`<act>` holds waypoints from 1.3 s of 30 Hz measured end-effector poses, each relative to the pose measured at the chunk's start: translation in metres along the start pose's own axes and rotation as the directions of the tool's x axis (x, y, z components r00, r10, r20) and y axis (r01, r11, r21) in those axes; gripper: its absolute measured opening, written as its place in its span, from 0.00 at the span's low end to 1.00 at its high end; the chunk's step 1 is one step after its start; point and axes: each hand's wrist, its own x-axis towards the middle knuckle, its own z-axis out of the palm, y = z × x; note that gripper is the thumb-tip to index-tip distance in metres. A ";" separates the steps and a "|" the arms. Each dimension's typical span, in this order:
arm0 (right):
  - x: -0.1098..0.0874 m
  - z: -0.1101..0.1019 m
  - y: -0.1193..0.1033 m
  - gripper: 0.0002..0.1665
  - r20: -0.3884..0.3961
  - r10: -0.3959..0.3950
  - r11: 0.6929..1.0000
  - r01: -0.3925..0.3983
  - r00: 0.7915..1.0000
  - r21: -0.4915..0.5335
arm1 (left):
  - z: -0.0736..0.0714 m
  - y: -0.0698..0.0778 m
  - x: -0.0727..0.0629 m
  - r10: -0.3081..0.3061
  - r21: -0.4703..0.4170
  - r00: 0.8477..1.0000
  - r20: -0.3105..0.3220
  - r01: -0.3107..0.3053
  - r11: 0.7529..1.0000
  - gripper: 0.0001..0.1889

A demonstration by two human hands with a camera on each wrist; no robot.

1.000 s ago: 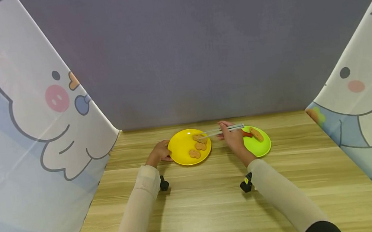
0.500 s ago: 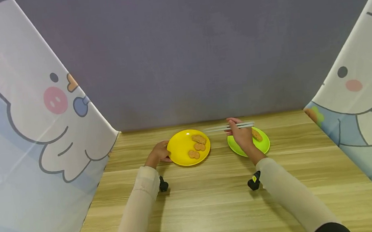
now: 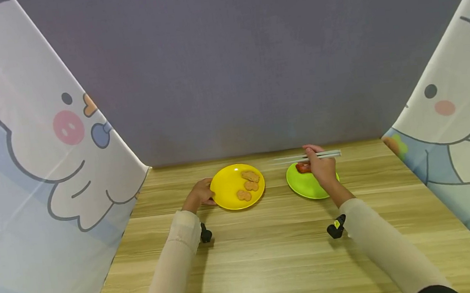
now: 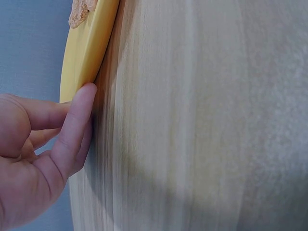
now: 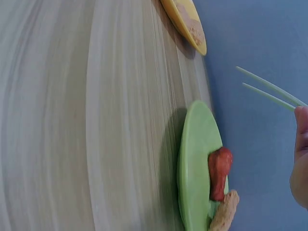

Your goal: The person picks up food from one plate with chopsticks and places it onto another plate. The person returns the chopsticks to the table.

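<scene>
My left hand (image 3: 202, 192) pinches the left rim of a yellow plate (image 3: 226, 187); in the left wrist view its fingertips (image 4: 85, 94) are right at the rim. Three tan, breaded-looking pieces (image 3: 251, 186) lie on that plate's right half. Above a green plate (image 3: 307, 186) my right hand (image 3: 323, 168) grips a pair of pale chopsticks (image 3: 331, 153), tips pointing left, slightly apart and with nothing between them. On the green plate sit a reddish-brown drumstick (image 5: 219, 173) and a tan breaded piece (image 5: 225, 211), the latter hidden behind my hand in the head view.
Both plates stand near the back edge of a wooden table (image 3: 254, 258), a gap between them. A grey panel (image 3: 253, 69) rises behind. Printed cartoon cloths (image 3: 30, 185) flank the table on the left and right. Each wrist wears a small black camera (image 3: 336, 227).
My right hand has moved right with the chopsticks, from beside the yellow plate to over the green plate. The chopstick tips have left the yellow plate. My left hand keeps its grip there.
</scene>
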 end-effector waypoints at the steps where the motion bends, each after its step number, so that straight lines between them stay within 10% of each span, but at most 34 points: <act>1: 0.001 -0.003 0.000 0.12 -0.001 -0.001 1.000 0.001 1.000 0.003 | 0.000 0.000 0.000 0.003 0.002 1.000 0.001 -0.003 1.000 0.39; 11: 0.006 -0.031 0.000 0.09 -0.004 0.002 0.995 -0.002 1.000 0.102 | -0.001 0.000 0.001 0.007 0.003 1.000 -0.007 -0.007 1.000 0.39; 39: -0.009 -0.081 -0.015 0.12 0.058 -0.089 0.996 0.090 0.994 -0.017 | -0.002 -0.001 0.002 0.010 -0.036 1.000 0.008 -0.009 0.999 0.38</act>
